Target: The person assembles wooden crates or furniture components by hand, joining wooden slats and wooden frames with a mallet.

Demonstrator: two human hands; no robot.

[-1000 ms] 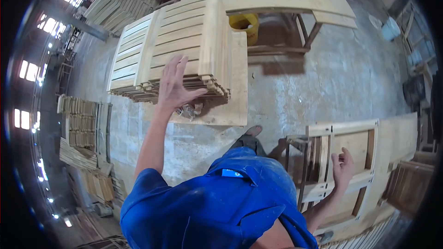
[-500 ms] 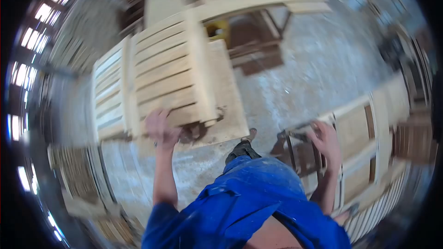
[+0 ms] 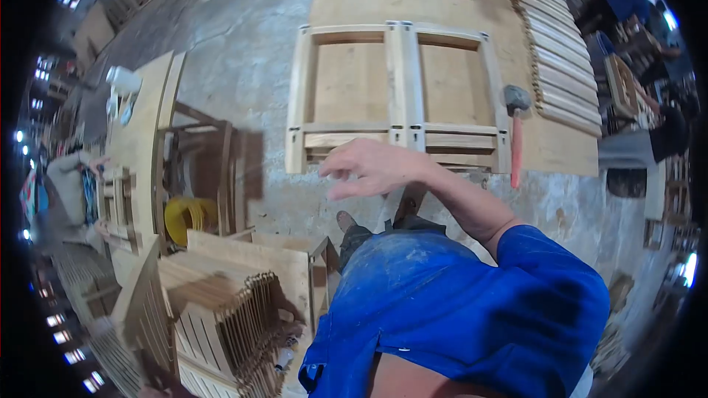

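Note:
My right hand [image 3: 372, 169] reaches in from the right, above the near edge of two pale wooden frames [image 3: 398, 81]. Its fingers are loosely bent and apart, with nothing between them. The frames lie side by side on a plywood board [image 3: 346, 0]. A mallet [image 3: 516, 133] with a dark head and red handle lies right of them. At the lower left, a dim shape that may be my left hand [image 3: 156, 385] is by the bottom of a tilted slatted panel [image 3: 147, 309]; its fingers cannot be made out.
Slatted pieces [image 3: 553, 51] lie in a row at the upper right. Stacked slatted panels [image 3: 228, 317] stand lower left, near a yellow round object [image 3: 190, 220]. A bench [image 3: 144, 118] runs along the left. Other people [image 3: 623, 0] are at the far right and far left.
The view has swung from the slatted panels to the side with the two frames and mallet. My right hand now extends across in front of my body; my left hand has dropped to the lower edge or out of view.

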